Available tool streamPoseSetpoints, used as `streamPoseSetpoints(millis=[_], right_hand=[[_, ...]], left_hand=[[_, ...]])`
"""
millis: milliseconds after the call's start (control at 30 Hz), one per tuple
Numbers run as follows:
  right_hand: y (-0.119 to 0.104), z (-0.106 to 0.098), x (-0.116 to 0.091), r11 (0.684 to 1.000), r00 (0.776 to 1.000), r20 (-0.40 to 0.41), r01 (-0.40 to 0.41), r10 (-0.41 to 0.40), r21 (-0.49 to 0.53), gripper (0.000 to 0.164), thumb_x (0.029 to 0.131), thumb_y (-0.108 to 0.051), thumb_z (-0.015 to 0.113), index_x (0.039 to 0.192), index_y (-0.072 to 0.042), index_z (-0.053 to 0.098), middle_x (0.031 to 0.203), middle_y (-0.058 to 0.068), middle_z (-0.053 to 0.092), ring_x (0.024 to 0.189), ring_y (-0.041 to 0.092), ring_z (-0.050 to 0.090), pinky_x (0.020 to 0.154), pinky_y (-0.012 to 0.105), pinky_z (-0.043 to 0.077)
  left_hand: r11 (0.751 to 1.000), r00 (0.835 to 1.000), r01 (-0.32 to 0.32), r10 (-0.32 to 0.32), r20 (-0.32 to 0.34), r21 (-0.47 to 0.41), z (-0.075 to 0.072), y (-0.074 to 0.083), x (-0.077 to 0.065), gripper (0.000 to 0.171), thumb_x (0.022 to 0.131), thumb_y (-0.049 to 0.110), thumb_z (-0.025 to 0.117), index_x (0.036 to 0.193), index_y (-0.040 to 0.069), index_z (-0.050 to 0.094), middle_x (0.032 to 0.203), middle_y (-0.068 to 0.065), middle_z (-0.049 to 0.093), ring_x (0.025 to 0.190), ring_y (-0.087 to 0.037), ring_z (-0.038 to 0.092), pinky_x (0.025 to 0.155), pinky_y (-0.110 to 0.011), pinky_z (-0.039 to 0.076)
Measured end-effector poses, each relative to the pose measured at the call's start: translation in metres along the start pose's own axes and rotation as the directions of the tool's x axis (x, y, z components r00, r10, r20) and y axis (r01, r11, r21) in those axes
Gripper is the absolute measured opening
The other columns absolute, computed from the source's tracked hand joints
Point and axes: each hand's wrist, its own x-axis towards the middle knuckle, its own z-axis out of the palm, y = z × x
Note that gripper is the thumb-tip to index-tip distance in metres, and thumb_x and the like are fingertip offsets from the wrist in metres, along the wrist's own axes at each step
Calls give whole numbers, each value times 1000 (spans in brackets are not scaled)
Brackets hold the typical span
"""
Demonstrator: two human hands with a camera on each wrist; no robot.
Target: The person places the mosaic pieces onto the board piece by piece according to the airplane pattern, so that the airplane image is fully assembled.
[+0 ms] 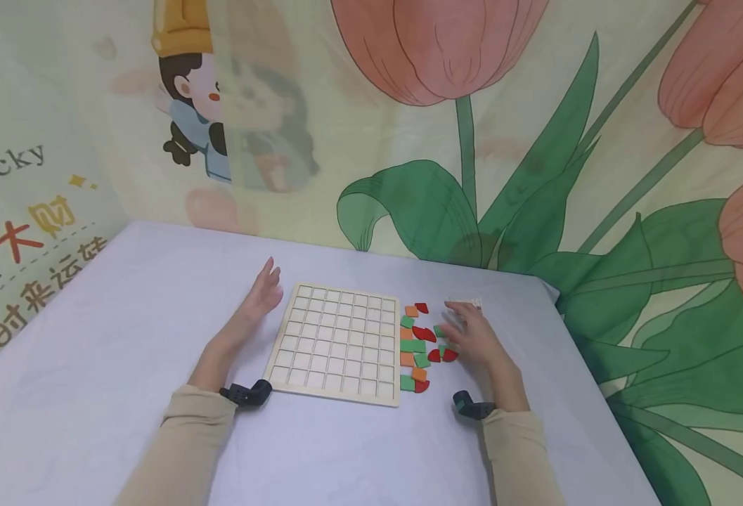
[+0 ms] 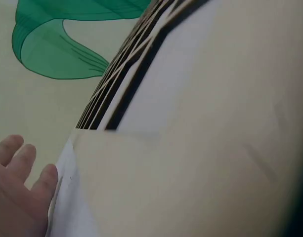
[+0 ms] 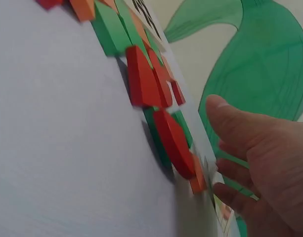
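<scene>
From my end I had the board (image 1: 333,398) lying flat on the table (image 1: 93,351), between both hands, its pale grid facing up. I held the left hand (image 1: 263,292) beside the board's left edge, fingers loosely extended, gripping nothing; whether it rested on the table I couldn't tell.

The right hand (image 1: 477,339) was at the outer side of the pieces (image 1: 412,346), thumb apart from the fingers and nothing pinched between them. In the head view it hid part of a green one, and I couldn't tell if any fingertip brushed it.

The pieces, red, orange and green, lay loosely clustered along the board's right edge, a few right up against it. I judged that placing practical: near the right hand, with the grid in full view. A card (image 1: 474,303) lay partly hidden behind that hand, perhaps set aside there; I couldn't read it. The wrist cameras (image 1: 247,393) jutted inward, presumably so each could watch its own hand.
</scene>
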Motion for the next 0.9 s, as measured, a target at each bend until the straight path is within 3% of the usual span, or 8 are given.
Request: streamPoseSetpoints(millis=[133,233,367,467,733,900], right_hand=[[9,-3,1,997,998,14,-68,68,38,58,90,-31,65,142,-20,43,146,12,42,134,34,40,105,51,43],[11,-5,0,993,996,-1,-91,92,68,53,90,-27,65,139,-19,47,143,12,44,132,34,42,105,50,43],[11,-5,-2,996,998,-4,-68,68,66,46,90,-25,66,133,-16,54,139,14,47,129,34,44,105,51,44],[12,-5,-4,996,998,1,-68,68,51,44,89,-27,67,130,-15,58,137,14,49,128,34,45,104,52,43],[14,-6,-10,994,994,38,-105,103,43,38,86,-23,70,123,-15,64,124,12,55,121,32,49,103,52,44],[7,-5,-8,998,997,46,-62,61,26,39,86,-23,71,123,-16,63,121,10,57,115,28,51,97,47,50]], left_hand=[[1000,1000,-16,16,21,16,4,-9,0,77,97,26,51,154,25,-1,162,-9,4,149,-32,2,119,-58,4],[995,998,-30,26,51,90,3,-13,1,80,94,21,58,154,20,6,161,-8,8,148,-33,5,121,-51,7],[964,996,28,-48,69,263,2,-17,1,85,88,30,68,154,24,14,161,-7,13,146,-39,14,119,-53,13],[937,991,76,-109,77,341,1,-18,-1,87,84,35,71,152,30,18,160,-7,15,145,-38,16,119,-55,15],[917,978,5,-88,190,400,0,-16,-6,84,81,25,73,151,19,26,161,-5,14,148,-34,8,119,-55,10],[891,973,-45,-63,221,452,-3,-13,-6,78,83,19,71,149,14,31,161,-8,14,147,-36,10,118,-56,12]])
